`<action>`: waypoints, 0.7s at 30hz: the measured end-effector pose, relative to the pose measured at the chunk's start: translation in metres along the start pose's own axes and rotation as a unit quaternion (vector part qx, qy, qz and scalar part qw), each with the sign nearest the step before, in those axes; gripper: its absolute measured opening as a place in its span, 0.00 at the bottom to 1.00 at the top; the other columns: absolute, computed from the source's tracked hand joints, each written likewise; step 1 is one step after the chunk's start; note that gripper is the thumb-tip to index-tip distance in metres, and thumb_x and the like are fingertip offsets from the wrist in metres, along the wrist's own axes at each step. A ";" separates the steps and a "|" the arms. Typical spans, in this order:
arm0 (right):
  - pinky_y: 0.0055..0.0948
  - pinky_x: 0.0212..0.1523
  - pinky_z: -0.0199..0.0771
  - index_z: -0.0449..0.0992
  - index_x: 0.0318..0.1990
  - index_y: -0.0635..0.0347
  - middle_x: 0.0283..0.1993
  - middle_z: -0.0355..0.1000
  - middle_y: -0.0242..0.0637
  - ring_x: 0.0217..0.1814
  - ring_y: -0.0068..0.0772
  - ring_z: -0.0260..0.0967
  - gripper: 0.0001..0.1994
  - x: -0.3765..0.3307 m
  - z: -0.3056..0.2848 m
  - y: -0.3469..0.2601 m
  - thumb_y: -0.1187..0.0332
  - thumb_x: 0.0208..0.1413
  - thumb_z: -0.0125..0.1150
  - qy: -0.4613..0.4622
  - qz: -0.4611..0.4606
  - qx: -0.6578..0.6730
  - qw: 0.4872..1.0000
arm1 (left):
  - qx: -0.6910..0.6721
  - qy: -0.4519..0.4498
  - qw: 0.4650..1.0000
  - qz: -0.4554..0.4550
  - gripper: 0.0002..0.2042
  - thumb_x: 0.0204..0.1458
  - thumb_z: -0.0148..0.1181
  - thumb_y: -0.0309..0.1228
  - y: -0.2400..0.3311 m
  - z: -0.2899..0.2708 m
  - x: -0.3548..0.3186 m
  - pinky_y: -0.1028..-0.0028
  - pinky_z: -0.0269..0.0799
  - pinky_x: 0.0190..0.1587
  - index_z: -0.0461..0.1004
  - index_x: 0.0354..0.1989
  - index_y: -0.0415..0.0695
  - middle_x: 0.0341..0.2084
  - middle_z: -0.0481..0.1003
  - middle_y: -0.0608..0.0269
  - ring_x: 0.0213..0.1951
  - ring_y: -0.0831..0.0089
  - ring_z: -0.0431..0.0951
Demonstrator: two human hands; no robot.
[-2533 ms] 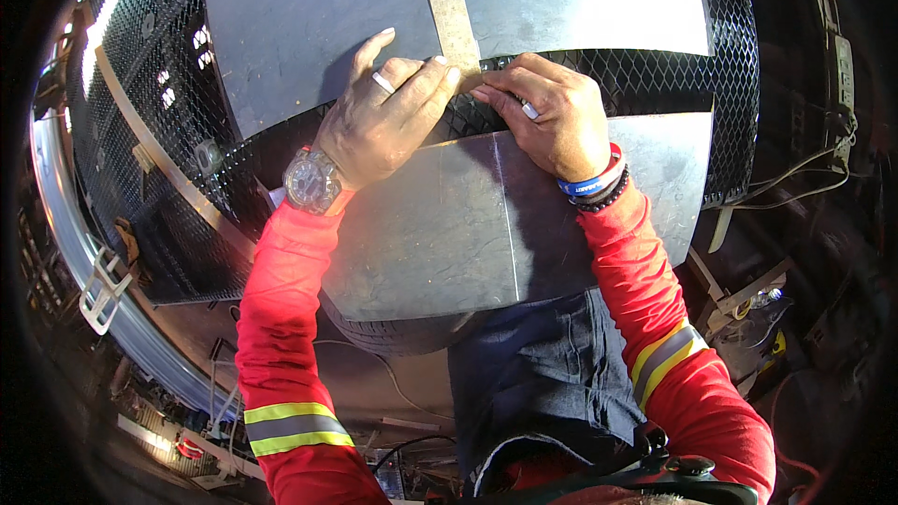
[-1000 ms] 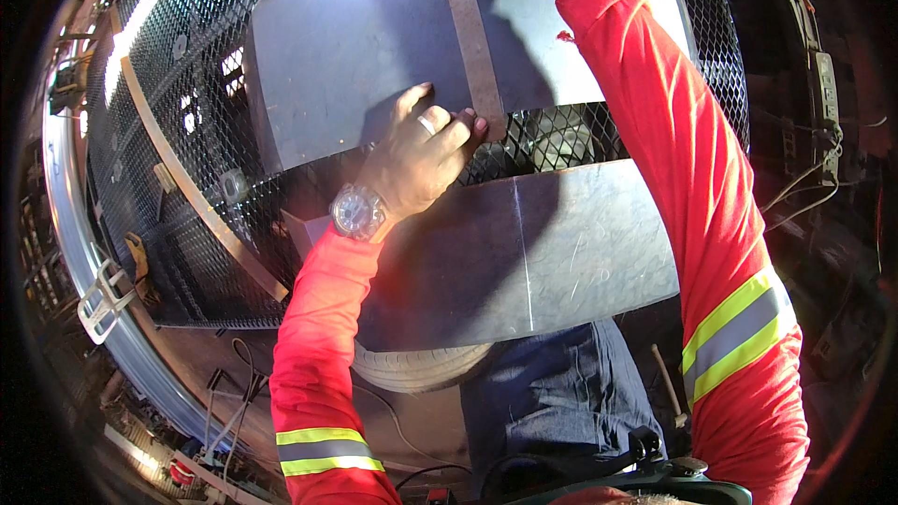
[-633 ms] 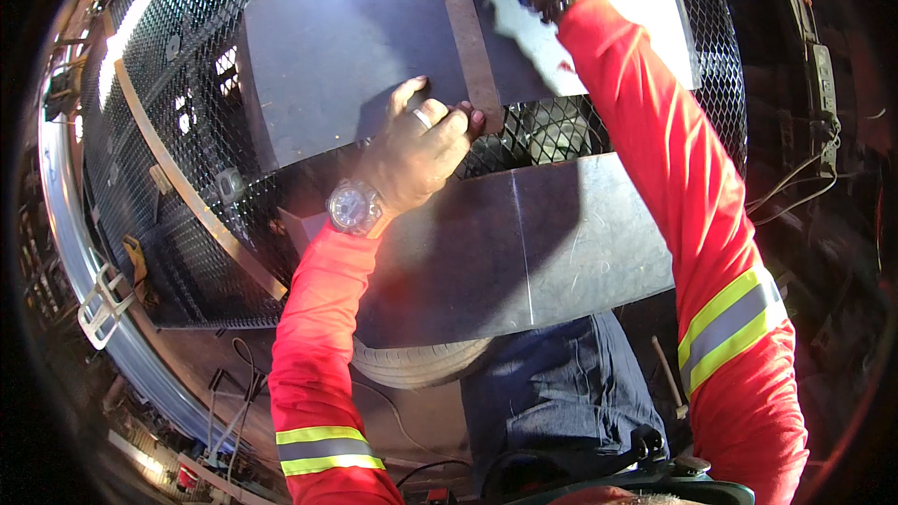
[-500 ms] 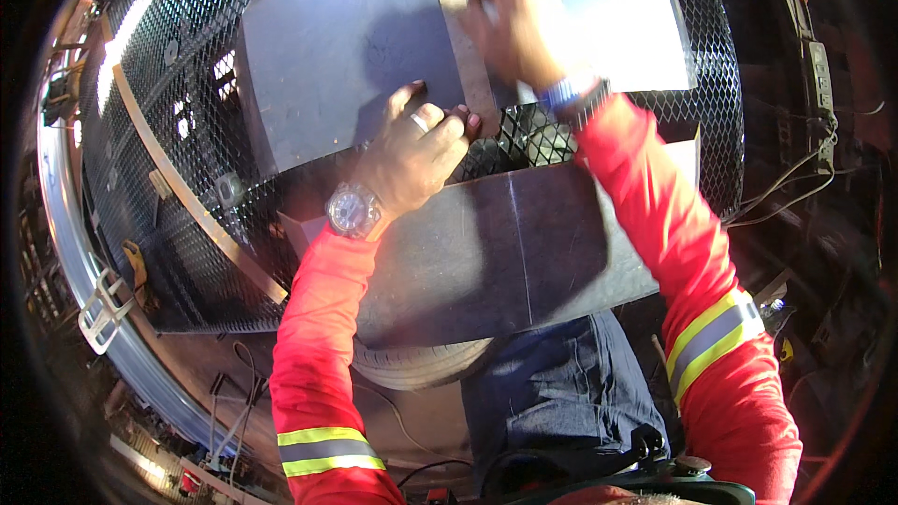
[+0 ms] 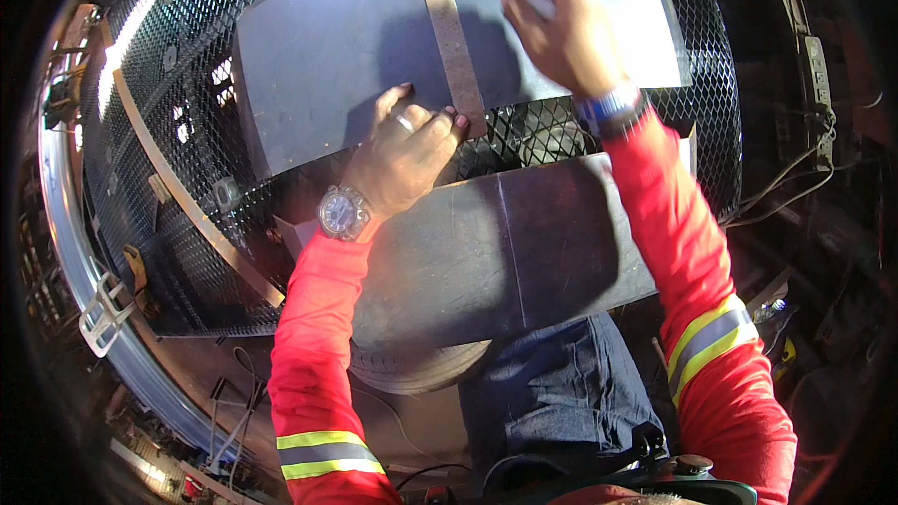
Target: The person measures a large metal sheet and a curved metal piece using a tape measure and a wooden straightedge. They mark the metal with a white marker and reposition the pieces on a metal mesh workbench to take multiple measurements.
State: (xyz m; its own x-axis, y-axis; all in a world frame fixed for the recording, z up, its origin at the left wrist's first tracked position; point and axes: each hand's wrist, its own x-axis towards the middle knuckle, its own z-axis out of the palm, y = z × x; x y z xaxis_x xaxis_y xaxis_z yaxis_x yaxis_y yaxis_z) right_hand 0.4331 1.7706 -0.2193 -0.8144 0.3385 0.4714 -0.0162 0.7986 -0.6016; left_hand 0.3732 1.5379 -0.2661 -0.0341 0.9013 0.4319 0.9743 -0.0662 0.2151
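Observation:
A thin grey metal sheet [image 5: 309, 75] lies on black expanded mesh. Across it runs a flat brown-grey metal strip [image 5: 447, 33], pointing away from me. My left hand [image 5: 402, 154] grips the strip's near end at the sheet's near edge, fingertips pressed on it. To the right of the strip, my right hand [image 5: 571, 28] is raised above the sheet, fingers pinched round a slim white marking stick [image 5: 535, 0]. Its tip is apart from the strip. Closer to me, a bent dark metal sheet [image 5: 449, 252] bears a thin pale line.
The black mesh [image 5: 711, 131] extends around the sheets. A curved metal strip [image 5: 178, 182] lies on it at the left. Below the near sheet, a tyre [image 5: 421, 367] shows. A power strip [image 5: 817, 75] with cables is at the right. A shiny metal rail [image 5: 89, 252] curves along the left.
My right hand has moved right, away from the strip, with the white stick in it. My left hand stays on the strip's near end, shifted slightly left in the picture.

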 end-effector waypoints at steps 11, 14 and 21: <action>0.44 0.41 0.75 0.77 0.37 0.63 0.30 0.75 0.56 0.36 0.56 0.75 0.12 0.095 0.071 0.043 0.64 0.49 0.59 -0.065 0.087 -0.068 0.992 | -0.023 -0.019 1.000 -0.005 0.10 0.42 0.63 0.24 -0.001 0.001 0.000 0.52 0.63 0.56 0.78 0.35 0.41 0.37 0.71 0.67 0.36 0.71 0.71; 0.43 0.36 0.75 0.74 0.35 0.62 0.28 0.75 0.51 0.32 0.54 0.75 0.11 0.053 0.068 0.015 0.63 0.49 0.60 -0.090 0.065 -0.126 0.986 | -0.031 -0.004 0.999 -0.017 0.08 0.41 0.63 0.24 0.001 -0.003 0.000 0.53 0.63 0.56 0.78 0.33 0.42 0.36 0.71 0.67 0.37 0.70 0.71; 0.41 0.22 0.68 0.66 0.25 0.61 0.20 0.64 0.44 0.20 0.48 0.66 0.07 -0.120 -0.046 -0.118 0.72 0.41 0.59 -0.221 0.134 0.010 0.966 | -0.017 0.026 1.000 0.000 0.15 0.47 0.56 0.26 0.000 0.003 0.002 0.51 0.64 0.56 0.75 0.46 0.43 0.41 0.71 0.64 0.39 0.68 0.71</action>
State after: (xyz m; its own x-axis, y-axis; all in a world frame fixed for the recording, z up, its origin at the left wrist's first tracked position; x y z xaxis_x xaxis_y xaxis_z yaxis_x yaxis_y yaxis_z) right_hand 0.5597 1.6586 -0.1755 -0.9588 0.2832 -0.0214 0.2220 0.7005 -0.6783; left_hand 0.3741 1.5406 -0.2682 -0.0470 0.8783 0.4758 0.9663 -0.0807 0.2445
